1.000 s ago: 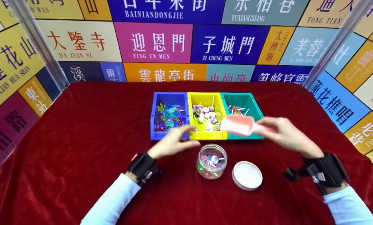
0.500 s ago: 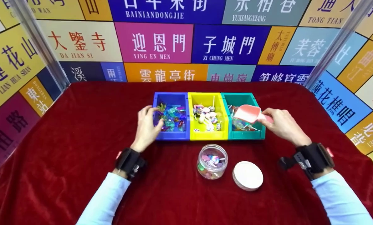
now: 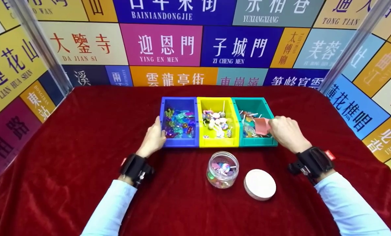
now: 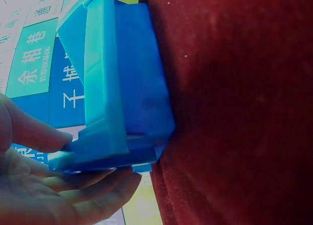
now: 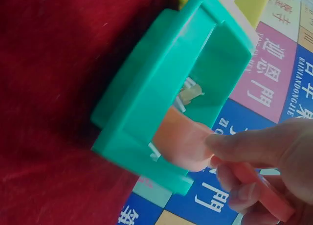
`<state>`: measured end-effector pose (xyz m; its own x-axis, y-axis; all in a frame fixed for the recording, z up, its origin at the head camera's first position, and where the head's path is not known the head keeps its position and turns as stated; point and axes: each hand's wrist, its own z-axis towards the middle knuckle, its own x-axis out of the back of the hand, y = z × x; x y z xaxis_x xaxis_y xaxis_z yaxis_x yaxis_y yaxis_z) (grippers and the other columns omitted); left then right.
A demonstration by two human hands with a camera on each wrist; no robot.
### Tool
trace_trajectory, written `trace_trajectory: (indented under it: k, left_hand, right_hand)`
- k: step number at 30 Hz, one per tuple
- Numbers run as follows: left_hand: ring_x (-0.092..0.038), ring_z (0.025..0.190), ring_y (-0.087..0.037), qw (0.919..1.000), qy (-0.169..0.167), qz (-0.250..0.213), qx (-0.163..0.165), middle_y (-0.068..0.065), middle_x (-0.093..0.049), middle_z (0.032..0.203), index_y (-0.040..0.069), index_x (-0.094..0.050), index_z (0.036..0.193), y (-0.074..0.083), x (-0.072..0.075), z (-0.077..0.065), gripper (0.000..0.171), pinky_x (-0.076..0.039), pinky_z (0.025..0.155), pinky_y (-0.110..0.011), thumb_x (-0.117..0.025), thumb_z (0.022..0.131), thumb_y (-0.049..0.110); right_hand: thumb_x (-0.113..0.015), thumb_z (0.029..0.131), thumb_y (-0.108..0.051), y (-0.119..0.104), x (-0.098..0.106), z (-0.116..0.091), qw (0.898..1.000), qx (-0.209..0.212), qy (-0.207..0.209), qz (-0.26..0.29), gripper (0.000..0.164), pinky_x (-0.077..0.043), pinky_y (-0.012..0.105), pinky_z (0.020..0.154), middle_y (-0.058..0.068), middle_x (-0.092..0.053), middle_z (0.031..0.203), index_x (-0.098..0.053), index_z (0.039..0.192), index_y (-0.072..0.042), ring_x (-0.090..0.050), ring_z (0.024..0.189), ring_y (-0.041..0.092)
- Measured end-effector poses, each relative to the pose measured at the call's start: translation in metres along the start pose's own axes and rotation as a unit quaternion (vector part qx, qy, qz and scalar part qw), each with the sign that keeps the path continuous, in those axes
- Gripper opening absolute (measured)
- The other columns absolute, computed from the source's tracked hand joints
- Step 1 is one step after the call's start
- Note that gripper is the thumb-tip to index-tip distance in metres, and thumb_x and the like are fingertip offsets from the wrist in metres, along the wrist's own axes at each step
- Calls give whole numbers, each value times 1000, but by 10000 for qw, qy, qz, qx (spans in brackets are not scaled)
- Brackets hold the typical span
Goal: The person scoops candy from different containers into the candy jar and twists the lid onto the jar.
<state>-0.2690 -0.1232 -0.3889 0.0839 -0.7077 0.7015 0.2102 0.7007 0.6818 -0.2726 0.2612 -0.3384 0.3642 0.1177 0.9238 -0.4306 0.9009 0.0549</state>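
Observation:
My left hand (image 3: 153, 139) grips the left wall of the blue bin (image 3: 179, 142); in the left wrist view the thumb is on one side of the rim and the fingers on the other. Shiny coloured candies (image 3: 180, 119) lie in that bin. My right hand (image 3: 289, 132) holds a pink scoop (image 3: 261, 126) by its handle, and the scoop's blade dips into the green bin (image 3: 258, 142) among wrapped lollipops (image 3: 248, 126). In the right wrist view the scoop (image 5: 183, 139) is tilted down past the bin's wall.
Between them the yellow bin (image 3: 219, 142) holds pale lollipops (image 3: 216, 121). An uncapped clear jar (image 3: 222, 178) with some candies stands in front, its white lid (image 3: 260, 184) lying to the right. Dark red cloth (image 3: 93, 137) covers the table, and printed panels (image 3: 162, 44) rise behind.
My left hand has moved from above the jar left to the blue bin's wall and taken hold there. My right hand has carried the scoop right and lowered it into the green bin.

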Motion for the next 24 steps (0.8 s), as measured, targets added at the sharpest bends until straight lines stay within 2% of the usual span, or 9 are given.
trace_trajectory:
  k: [5, 9, 12, 18, 21, 24]
  left_hand:
    - [-42, 116, -38, 9999, -60, 65, 101, -31, -35, 131, -15, -15, 135, 0, 0, 0, 58, -36, 98, -41, -44, 86, -3]
    - [-41, 117, -37, 9998, -100, 73, 157, -31, -35, 132, -15, -14, 135, 0, 0, 0, 58, -35, 99, -41, -43, 86, -3]
    - [-39, 119, -36, 9998, -109, 29, 160, -30, -33, 133, -15, -14, 135, 0, -1, 0, 58, -33, 100, -40, -43, 86, -3]
    - [-40, 118, -38, 9998, -73, 77, 147, -32, -35, 132, -15, -14, 135, 0, -1, -1, 58, -33, 100, -41, -43, 86, -3]
    - [-41, 116, -38, 9998, -53, 94, 137, -32, -36, 131, -15, -14, 135, -1, -1, -1, 58, -34, 99, -42, -44, 86, -3]
    - [-41, 117, -38, 9998, -87, 62, 156, -31, -34, 132, -14, -14, 135, -1, -2, 0, 59, -34, 100, -41, -44, 86, -3]
  right_hand:
    - [-58, 72, -2, -4, 0, 6, 9988, -144, -336, 341, 11, -42, 41, 42, 10, -52, 53, -60, 61, -3, -50, 50, 28]
    - [-60, 73, -6, -5, -2, 11, 9934, -544, -747, 686, 9, -41, 38, 44, 8, -51, 53, -63, 65, -4, -49, 52, 26]
    - [-58, 76, -7, -4, -4, 13, 9876, -884, -901, 932, 15, -40, 37, 45, 9, -49, 51, -61, 62, -4, -48, 51, 26]
    - [-56, 78, -7, -6, -16, 16, 9849, -958, -803, 1197, 29, -35, 29, 42, 2, -42, 44, -52, 49, -6, -43, 45, 22]
    - [-56, 77, -7, -7, -22, 18, 9856, -991, -709, 1173, 33, -36, 31, 42, 4, -43, 44, -47, 45, -7, -44, 45, 23]
    - [-56, 78, -7, -7, -26, 18, 9855, -1059, -673, 1140, 32, -38, 35, 44, 10, -46, 47, -50, 47, -3, -46, 47, 26]
